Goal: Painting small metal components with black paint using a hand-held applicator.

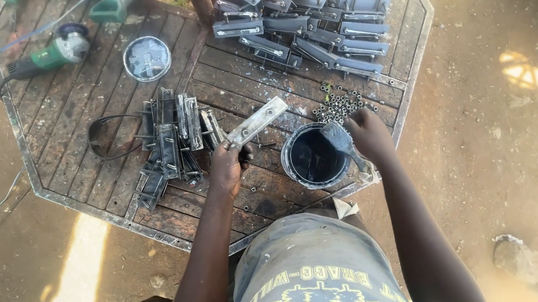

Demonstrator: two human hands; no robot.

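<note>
On the desk [77, 114], an octagonal slatted top with a metal rim, the work sits near the front edge. Left hand [227, 166]: closed around the lower end of a flat metal plate [257, 121], which is held tilted, upper end pointing up and right, above the slats. Right hand [369, 134]: closed on the handle of a brush [339, 138]; bristles sit over the rim of the paint can [310, 157]. Can stands between both hands, dark liquid inside. Unpainted brackets [170, 142] lie piled left of the left hand. Painted brackets [311, 25] lie in rows at the far edge. Loose nuts [338, 102] lie just beyond the can. Grinder [54, 54] lies far left.
</note>
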